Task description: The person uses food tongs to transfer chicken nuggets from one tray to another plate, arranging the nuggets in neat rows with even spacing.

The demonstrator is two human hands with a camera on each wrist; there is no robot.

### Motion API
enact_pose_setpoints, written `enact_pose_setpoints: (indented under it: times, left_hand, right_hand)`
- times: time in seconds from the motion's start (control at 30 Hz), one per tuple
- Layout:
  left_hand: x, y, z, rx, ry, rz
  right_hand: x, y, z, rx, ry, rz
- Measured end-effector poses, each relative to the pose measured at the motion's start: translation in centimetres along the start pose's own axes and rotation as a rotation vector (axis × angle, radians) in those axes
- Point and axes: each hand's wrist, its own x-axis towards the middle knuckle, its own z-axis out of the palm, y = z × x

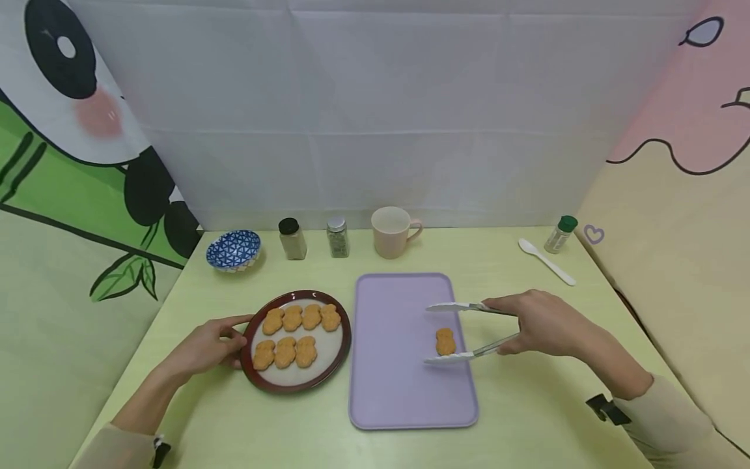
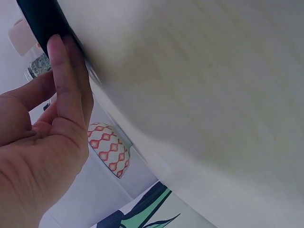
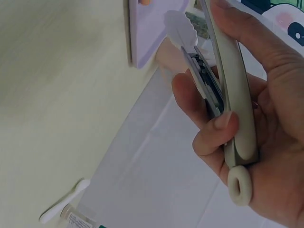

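Observation:
My left hand (image 1: 208, 345) holds the left rim of a round brown-edged plate (image 1: 342, 355), its fingers also at the dark edge in the left wrist view. Several golden-brown, bear-shaped cookies (image 1: 285, 352) lie on it in two rows. My right hand (image 1: 545, 322) grips a pair of tongs (image 1: 486, 307) with pale handles and white scalloped tips, the arms spread wide. A single cookie (image 1: 445, 340) lies near the right edge of the lilac tray (image 1: 404, 391), between the tongs' tips and close to the nearer one.
Along the back stand a blue-patterned bowl (image 1: 233, 251), a black-capped jar (image 1: 293, 240), a silver-capped jar (image 1: 338, 238) and a pale pink mug (image 1: 390, 233). At the back right are a white spoon (image 1: 546, 262) and a green-capped bottle (image 1: 560, 234). A white cloth wall (image 1: 351, 130) rises behind.

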Motion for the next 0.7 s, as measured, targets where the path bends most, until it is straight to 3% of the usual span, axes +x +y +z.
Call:
enact_pose_setpoints:
  times: [0.27, 0.7]
  left_hand:
    - [0.0, 0.3, 0.0, -0.003, -0.007, 0.003]
    - [-0.6, 0.5, 0.0, -0.020, -0.018, 0.028]
  right_hand:
    - [-1.7, 1.5, 0.1, -0.035, -0.037, 0.006]
    - [-1.8, 1.8, 0.2, -0.067, -0.013, -0.028]
